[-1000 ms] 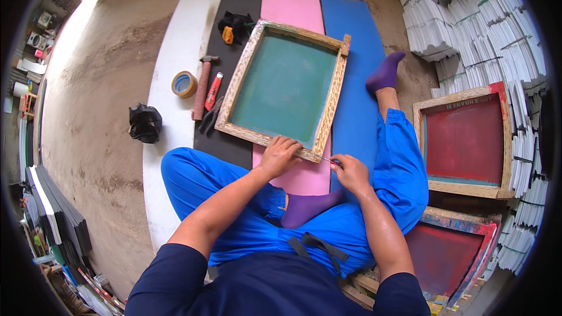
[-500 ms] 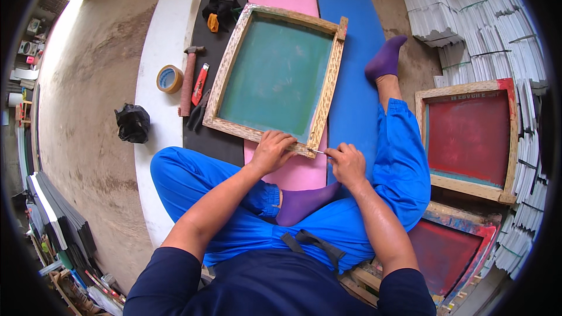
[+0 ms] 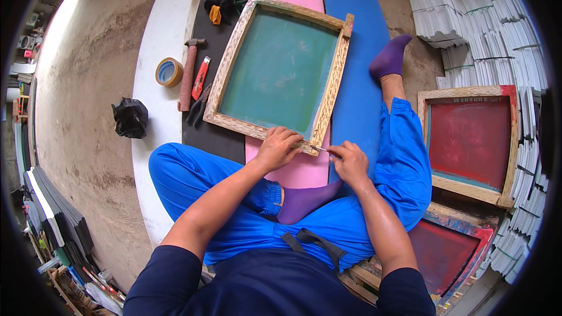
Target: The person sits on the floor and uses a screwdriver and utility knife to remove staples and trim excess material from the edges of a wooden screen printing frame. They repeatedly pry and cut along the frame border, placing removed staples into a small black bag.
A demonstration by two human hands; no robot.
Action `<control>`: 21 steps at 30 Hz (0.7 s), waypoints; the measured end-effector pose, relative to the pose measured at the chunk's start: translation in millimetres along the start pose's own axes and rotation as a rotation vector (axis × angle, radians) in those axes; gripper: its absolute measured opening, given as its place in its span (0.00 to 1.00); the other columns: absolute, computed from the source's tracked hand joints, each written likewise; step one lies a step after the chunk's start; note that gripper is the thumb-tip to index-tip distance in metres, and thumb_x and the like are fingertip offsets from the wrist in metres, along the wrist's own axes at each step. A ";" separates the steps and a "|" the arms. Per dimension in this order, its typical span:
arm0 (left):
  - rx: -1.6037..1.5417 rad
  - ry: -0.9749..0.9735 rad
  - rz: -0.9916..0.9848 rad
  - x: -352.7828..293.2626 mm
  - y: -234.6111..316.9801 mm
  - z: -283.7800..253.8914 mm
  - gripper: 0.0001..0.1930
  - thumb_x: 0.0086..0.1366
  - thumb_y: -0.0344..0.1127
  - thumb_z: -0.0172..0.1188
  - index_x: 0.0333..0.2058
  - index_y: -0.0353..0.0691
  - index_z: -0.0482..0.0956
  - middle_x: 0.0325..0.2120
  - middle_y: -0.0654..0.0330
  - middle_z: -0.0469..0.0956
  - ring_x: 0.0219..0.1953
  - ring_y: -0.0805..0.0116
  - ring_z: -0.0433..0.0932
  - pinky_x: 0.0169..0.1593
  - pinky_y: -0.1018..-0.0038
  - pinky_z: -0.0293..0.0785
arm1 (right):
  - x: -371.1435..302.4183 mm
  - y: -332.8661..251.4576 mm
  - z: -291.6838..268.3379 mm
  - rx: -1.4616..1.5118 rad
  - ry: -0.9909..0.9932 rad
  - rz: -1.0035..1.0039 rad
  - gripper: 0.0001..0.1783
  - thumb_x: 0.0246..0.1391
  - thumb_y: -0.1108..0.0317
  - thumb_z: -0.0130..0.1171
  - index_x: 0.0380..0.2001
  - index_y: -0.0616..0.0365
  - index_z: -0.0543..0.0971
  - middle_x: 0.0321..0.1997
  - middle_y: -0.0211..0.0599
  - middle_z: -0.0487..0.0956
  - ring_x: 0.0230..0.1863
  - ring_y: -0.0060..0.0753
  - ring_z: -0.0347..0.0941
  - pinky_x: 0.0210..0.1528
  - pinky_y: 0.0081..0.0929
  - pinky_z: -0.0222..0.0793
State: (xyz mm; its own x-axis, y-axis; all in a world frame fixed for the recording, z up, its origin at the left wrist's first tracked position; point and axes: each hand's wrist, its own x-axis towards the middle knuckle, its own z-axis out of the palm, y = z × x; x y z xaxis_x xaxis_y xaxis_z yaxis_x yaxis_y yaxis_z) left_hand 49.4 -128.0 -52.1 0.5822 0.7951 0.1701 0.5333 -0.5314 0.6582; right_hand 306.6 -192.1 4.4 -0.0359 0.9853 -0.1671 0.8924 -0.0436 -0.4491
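A silk-screen frame [image 3: 231,122] of pale, pitted wood with green mesh [image 3: 280,70] lies aslant in front of me. My left hand [image 3: 278,149] grips its near rail, fingers bent over the wood. At the near right corner, my right hand [image 3: 351,162] is closed around a thin screwdriver-like tool [image 3: 319,149]. Its metal shaft points left and its tip meets the corner wood; my fingers hide most of the handle. Left of the frame lie a red utility knife [image 3: 201,78], dark-handled pliers [image 3: 199,106] and a hammer [image 3: 188,79] with a reddish handle.
Tape [image 3: 169,72] and a black plastic bag [image 3: 130,118] lie further left. Beyond the knife is a black bundle with an orange piece [image 3: 215,15]. A red-meshed screen [image 3: 468,140] stands at right, near stacked white bundles [image 3: 489,41]. My bent legs flank the work.
The view has shifted slightly, so the frame appears a little further up and right. Both hands keep nearly the same places, with the tool still at the corner.
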 end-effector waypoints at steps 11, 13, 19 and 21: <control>-0.024 -0.068 -0.044 8.0 6.1 6.0 0.15 0.61 0.35 0.66 0.47 0.43 0.83 0.46 0.60 0.81 0.52 0.58 0.74 0.56 0.60 0.66 | -1.0 -4.2 -3.9 -0.027 -0.019 0.039 0.12 0.48 0.64 0.70 0.39 0.38 0.89 0.33 0.28 0.77 0.40 0.37 0.76 0.43 0.39 0.73; -0.028 -0.053 -0.041 7.9 3.3 7.7 0.14 0.62 0.33 0.65 0.47 0.42 0.84 0.45 0.59 0.81 0.52 0.58 0.75 0.55 0.60 0.66 | -1.3 -5.5 -4.1 -0.069 0.009 -0.003 0.12 0.48 0.64 0.70 0.39 0.38 0.89 0.32 0.28 0.77 0.40 0.37 0.76 0.43 0.38 0.73; -0.140 0.000 -0.083 7.3 -1.6 11.2 0.12 0.63 0.29 0.60 0.46 0.39 0.83 0.41 0.56 0.82 0.49 0.55 0.76 0.55 0.60 0.68 | 3.1 -6.9 -4.1 -0.078 -0.003 -0.040 0.12 0.48 0.65 0.70 0.39 0.39 0.88 0.33 0.28 0.76 0.41 0.37 0.76 0.42 0.38 0.73; -0.245 0.046 -0.113 9.1 -3.1 10.6 0.12 0.65 0.28 0.58 0.46 0.37 0.83 0.41 0.54 0.82 0.48 0.54 0.77 0.54 0.61 0.69 | 0.8 1.1 3.2 0.018 -0.031 0.019 0.13 0.49 0.64 0.70 0.40 0.40 0.88 0.33 0.28 0.77 0.41 0.37 0.76 0.42 0.38 0.74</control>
State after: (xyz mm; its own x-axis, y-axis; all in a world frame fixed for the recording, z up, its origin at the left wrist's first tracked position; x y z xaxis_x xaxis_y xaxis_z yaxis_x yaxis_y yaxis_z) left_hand 59.5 -122.2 -60.4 0.4961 0.8606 0.1149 0.4257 -0.3564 0.8317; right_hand 306.1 -191.8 0.9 -0.0333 0.9787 -0.2024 0.8848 -0.0653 -0.4614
